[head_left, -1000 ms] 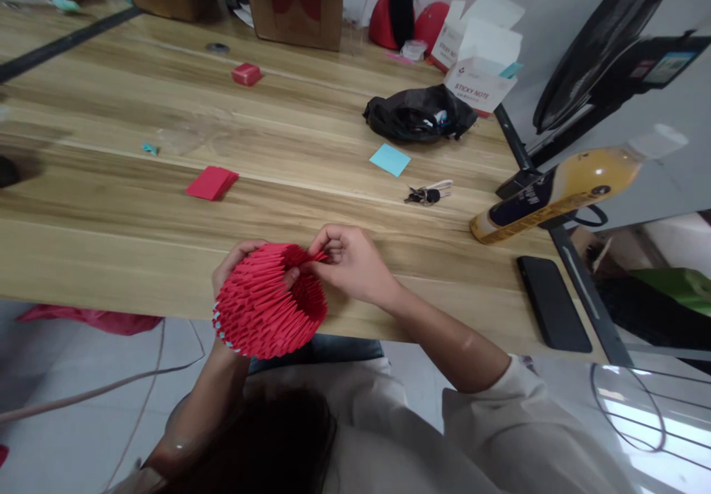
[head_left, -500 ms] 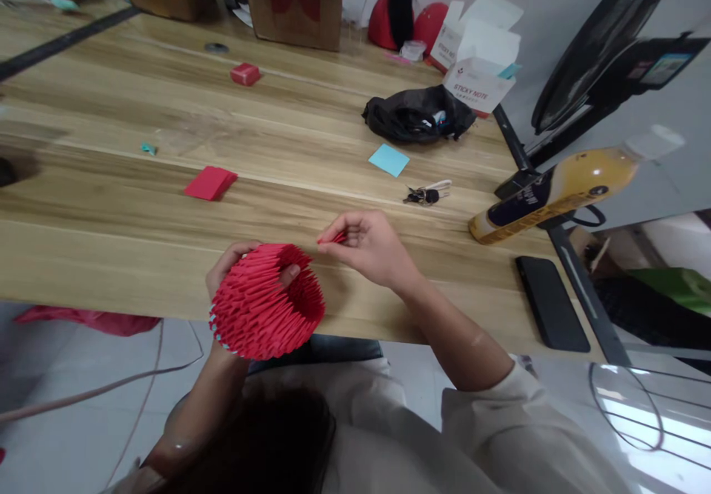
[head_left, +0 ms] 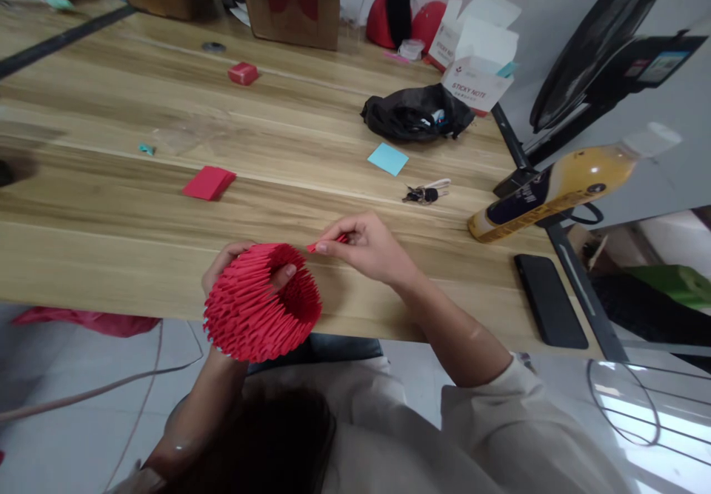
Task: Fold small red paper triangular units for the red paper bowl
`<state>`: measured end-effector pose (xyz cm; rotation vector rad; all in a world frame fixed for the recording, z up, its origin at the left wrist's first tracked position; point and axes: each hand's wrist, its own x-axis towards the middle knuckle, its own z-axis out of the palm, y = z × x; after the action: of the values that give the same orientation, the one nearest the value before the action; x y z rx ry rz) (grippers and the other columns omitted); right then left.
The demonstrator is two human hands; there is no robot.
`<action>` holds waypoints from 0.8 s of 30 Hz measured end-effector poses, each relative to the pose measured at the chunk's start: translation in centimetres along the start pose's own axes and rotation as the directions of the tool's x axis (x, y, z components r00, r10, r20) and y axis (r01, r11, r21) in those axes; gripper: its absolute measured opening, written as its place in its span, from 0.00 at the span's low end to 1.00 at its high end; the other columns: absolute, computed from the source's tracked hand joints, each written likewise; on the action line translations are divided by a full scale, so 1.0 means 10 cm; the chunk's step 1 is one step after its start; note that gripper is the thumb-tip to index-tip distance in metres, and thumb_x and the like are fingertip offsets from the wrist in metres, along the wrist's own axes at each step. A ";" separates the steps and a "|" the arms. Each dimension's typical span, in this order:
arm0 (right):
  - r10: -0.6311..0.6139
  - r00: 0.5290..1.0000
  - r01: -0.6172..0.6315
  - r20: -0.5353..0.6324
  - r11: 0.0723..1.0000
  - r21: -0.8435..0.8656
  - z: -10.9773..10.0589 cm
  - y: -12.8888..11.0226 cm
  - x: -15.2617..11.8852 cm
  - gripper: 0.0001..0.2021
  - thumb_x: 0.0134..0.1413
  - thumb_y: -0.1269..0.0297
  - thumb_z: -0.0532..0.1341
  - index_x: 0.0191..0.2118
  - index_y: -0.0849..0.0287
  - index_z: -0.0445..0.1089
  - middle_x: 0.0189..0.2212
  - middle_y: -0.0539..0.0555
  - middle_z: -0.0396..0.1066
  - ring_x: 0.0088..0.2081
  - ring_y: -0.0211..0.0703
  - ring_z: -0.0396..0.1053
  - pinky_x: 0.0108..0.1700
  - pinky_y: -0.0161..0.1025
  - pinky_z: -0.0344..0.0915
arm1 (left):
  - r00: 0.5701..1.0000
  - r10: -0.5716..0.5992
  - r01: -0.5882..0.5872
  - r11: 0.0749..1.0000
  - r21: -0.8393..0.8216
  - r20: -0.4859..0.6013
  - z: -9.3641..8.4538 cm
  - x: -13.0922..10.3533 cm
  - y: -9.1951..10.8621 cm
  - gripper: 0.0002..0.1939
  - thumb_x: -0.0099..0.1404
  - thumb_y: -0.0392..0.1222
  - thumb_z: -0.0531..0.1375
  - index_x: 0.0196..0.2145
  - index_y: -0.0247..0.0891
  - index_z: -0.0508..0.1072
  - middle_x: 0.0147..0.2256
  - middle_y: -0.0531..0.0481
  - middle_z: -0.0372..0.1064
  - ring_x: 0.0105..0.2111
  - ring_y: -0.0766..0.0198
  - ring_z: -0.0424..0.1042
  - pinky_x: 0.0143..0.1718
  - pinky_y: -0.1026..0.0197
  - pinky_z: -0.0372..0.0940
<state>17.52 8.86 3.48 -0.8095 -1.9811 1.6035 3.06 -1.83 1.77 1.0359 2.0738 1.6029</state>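
A round, hollow red origami bowl (head_left: 249,312), built from many folded paper pieces, is tilted at the table's front edge. My left hand (head_left: 222,263) grips its wall, thumb inside the opening and fingers round the outside, partly hidden. Just right of the bowl's rim, my right hand (head_left: 364,246) pinches a small folded red paper piece (head_left: 312,247) between thumb and forefinger. More red paper shows under its curled fingers. The piece's tip is close to the rim; I cannot tell if they touch. A stack of red paper sheets (head_left: 209,183) lies beyond the bowl.
On the wooden table (head_left: 300,146) are a blue sticky note (head_left: 388,159), keys (head_left: 425,193), a black plastic bag (head_left: 416,115) and a small red packet (head_left: 243,73). A yellow-labelled bottle (head_left: 572,183) and a black phone (head_left: 549,301) stand and lie at right. Cardboard boxes (head_left: 294,12) are behind.
The red piece now sticks out farther from my right fingertips, towards the bowl's rim. My left hand has shifted the bowl slightly left and turned it a little.
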 end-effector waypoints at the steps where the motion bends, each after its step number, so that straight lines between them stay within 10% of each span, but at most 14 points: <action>1: 0.000 1.000 0.000 -0.016 1.000 0.004 -0.03 -0.01 0.00 0.07 0.48 0.64 0.65 0.27 0.63 0.76 0.26 0.54 0.76 0.29 0.39 0.70 0.32 0.35 0.64 | 1.000 -0.005 0.005 1.000 0.008 0.009 -0.01 0.00 0.01 0.21 0.39 0.56 0.68 0.25 0.39 0.68 0.29 0.47 0.69 0.30 0.57 0.71 0.36 0.52 0.70; 24: 0.022 0.997 -0.013 0.076 0.993 -0.121 0.06 0.01 -0.01 0.05 0.48 0.68 0.64 0.26 0.62 0.77 0.21 0.52 0.74 0.25 0.36 0.66 0.28 0.34 0.61 | 0.997 -0.028 0.028 1.000 -0.010 -0.069 0.02 0.00 0.02 0.24 0.36 0.55 0.69 0.26 0.39 0.66 0.27 0.51 0.67 0.27 0.62 0.69 0.31 0.56 0.69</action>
<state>17.26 8.38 3.22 -0.8231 -2.1486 1.5590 3.28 -1.72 1.92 0.9567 2.1136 1.6555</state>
